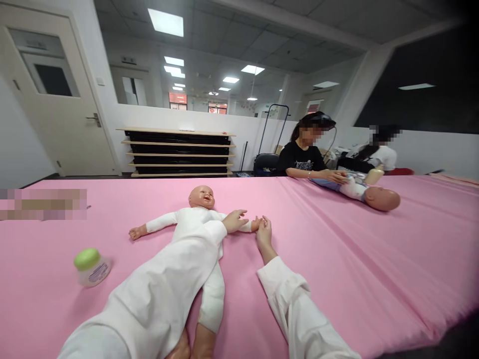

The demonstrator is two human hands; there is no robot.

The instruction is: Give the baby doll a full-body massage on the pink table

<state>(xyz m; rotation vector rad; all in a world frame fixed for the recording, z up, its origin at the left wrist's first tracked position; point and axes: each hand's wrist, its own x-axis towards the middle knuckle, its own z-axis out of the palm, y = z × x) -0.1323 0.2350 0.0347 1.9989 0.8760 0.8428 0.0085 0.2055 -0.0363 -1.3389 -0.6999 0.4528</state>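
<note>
A baby doll (202, 197) in a white outfit lies on its back on the pink-covered table (318, 279), head away from me, arms spread. My left arm in a white sleeve crosses over its body. My left hand (235, 221) is open, fingers loosely stretched over the doll's sleeved arm on the right side. With my right hand (265, 233) I pinch the doll's small hand (256, 224) at the end of that same arm. The doll's other arm (159, 223) lies out to the left, untouched.
A jar with a green lid (92, 267) stands on the left. A person in black (305, 157) handles another doll (381, 198) at the far right, near a bottle (374, 174). Another person (377, 149) sits behind. Stacked bed frames (179, 152) stand by the wall.
</note>
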